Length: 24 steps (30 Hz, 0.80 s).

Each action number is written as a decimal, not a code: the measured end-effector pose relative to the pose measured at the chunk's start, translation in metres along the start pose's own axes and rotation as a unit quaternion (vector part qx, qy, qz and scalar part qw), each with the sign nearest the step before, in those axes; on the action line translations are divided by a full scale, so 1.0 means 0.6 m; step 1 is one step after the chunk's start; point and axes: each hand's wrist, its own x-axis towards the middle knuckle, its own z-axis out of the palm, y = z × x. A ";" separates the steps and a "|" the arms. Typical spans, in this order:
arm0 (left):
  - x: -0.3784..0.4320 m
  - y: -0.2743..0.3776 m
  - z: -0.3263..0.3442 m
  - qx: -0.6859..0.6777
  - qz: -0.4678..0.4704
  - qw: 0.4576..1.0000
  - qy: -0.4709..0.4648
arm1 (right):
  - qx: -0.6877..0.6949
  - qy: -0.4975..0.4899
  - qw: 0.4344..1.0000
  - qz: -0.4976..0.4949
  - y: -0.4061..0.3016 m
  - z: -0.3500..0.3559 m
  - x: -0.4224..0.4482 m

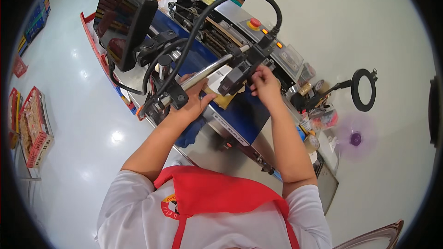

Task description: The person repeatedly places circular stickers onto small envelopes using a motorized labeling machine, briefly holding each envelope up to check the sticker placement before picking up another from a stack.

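Note:
A band sealer (235,128) with a blue conveyor belt stands before me. Partly under a black print head (235,77) on a metal rod lies a yellow and white packet (225,100), on the belt. My left hand (192,102) is at the packet's left side, thumb against its edge; the rod and clamp cover part of the hand, so its grip is unclear. On the other side of the print head is my right hand (264,84), fingers curled close to the packet's far edge; whether they pinch anything is hidden.
A black display (124,24) on an arm and a looping black cable (207,10) stand over the sealer. Beside its controls is a red emergency stop button (255,23). Tape rolls and a ring-shaped magnifier or lamp (363,109) are at right, with a purple fan (355,139) spinning. Stacked crates (34,135) stand left.

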 end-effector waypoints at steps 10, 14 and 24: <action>0.014 -0.020 0.003 -0.046 -0.060 0.995 0.070 | 0.007 -0.151 0.988 -0.040 -0.132 -0.030 0.173; 0.010 -0.030 0.014 0.061 -0.069 0.990 0.111 | -0.107 -0.325 0.940 -0.002 -0.168 0.027 0.221; 0.015 -0.034 0.019 0.057 -0.148 0.981 0.112 | -0.242 -0.538 0.807 0.018 -0.142 0.111 0.263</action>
